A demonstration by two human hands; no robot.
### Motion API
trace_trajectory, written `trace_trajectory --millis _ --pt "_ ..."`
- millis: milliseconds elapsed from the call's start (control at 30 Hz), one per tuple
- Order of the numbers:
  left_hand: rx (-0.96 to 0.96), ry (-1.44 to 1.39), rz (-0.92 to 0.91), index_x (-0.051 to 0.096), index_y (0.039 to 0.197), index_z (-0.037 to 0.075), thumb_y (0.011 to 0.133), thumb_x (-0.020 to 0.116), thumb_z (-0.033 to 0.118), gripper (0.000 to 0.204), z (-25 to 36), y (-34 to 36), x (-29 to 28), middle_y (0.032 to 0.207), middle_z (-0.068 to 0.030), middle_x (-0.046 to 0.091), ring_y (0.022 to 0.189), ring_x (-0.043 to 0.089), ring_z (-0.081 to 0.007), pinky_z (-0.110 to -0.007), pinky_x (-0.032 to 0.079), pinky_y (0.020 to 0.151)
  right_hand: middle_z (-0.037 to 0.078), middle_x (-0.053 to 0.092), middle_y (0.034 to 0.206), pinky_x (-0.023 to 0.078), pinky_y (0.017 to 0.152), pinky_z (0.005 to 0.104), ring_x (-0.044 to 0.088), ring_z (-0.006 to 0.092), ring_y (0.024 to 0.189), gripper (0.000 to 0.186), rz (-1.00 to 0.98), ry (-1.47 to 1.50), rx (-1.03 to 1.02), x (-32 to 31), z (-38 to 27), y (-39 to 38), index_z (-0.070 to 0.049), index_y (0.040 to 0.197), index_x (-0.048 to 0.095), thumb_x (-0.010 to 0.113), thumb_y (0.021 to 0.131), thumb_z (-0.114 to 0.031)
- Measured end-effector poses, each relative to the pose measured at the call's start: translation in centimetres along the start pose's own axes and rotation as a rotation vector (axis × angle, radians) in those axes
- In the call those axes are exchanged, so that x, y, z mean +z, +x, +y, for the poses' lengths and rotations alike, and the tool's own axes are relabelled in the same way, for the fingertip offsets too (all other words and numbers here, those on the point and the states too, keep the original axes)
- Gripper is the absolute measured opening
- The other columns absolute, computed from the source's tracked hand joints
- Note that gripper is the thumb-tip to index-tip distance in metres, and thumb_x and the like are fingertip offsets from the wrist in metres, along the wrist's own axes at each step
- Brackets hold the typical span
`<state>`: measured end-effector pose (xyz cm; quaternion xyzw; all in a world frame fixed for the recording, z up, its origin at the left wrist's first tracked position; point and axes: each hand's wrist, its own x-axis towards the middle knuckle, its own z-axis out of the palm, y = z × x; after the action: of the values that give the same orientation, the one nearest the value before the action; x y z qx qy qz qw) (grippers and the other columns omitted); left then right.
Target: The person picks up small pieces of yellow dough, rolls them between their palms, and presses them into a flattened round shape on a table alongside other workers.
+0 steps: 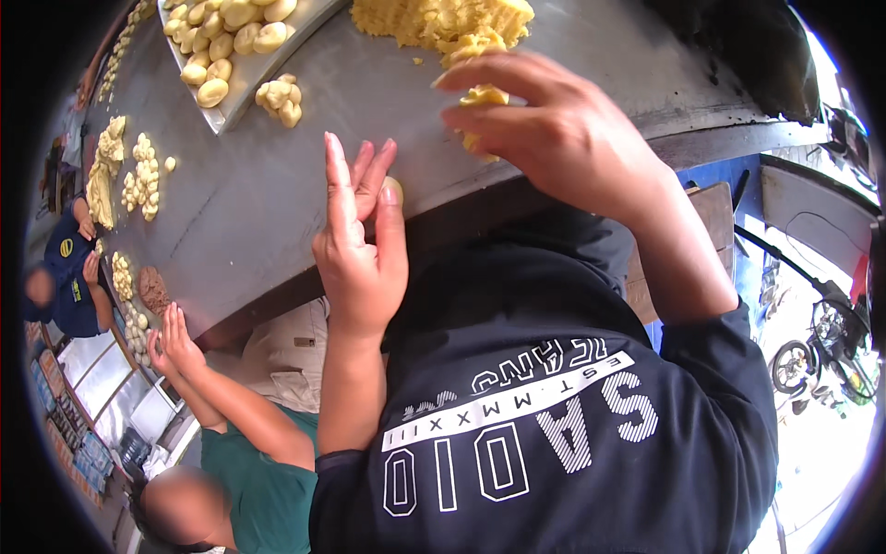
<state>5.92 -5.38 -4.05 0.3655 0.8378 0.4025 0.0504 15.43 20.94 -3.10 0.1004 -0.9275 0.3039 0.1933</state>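
Observation:
My left hand is raised at the table's near edge, fingers extended and thumb across. A small pale dough ball peeks out behind the thumb, held against the fingers; most of it is hidden. My right hand curls around a lump of yellow, crumbly paste, which shows between the fingers and thumb. Just beyond it lies a large mound of the same yellow paste. Several smooth, pale dough balls fill a metal tray at the far left, with a small cluster of pieces beside it.
Along the grey metal table, dough heaps and a brown lump lie at the left. A person in green presses their palms together. Another person in dark blue works farther off. A black bag stands far right.

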Motion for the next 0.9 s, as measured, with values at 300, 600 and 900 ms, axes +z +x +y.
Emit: trace_trajectory --millis 300,600,900 --pt "0.298 0.305 -0.014 0.076 0.106 0.002 0.103 0.085 0.006 0.011 -2.2 0.2 -2.3 0.128 -0.0142 0.075 0.107 0.078 -0.0312 -0.045 0.064 0.093 0.004 0.079 0.124 0.066 0.098 0.0440 0.074 0.0297 0.116 0.034 0.124 -0.208 0.165 0.1 -0.1 -2.0 -0.013 0.121 0.087 0.090 0.087 -0.008" --pt "0.065 0.404 -0.357 0.065 0.112 0.005 0.110 0.075 0.011 0.012 0.6 7.3 -2.1 0.106 -0.0109 0.075 0.089 0.072 -0.0236 -0.040 0.059 0.083 0.001 0.076 0.121 0.065 0.092 0.0417 0.073 0.0268 0.112 0.022 0.079 -0.296 0.068 1.1 -0.4 -0.7 -0.014 0.105 0.082 0.087 0.083 -0.011" --pt "-0.012 -0.240 -0.319 0.075 0.118 0.001 0.097 0.093 0.005 0.028 -2.7 2.4 -5.6 0.133 -0.0149 0.082 0.107 0.080 -0.0186 -0.033 0.064 0.090 0.008 0.076 0.117 0.065 0.094 0.0438 0.077 0.0312 0.109 0.029 0.144 -0.275 0.213 -0.6 -0.9 -2.4 -0.007 0.116 0.081 0.088 0.087 -0.007"
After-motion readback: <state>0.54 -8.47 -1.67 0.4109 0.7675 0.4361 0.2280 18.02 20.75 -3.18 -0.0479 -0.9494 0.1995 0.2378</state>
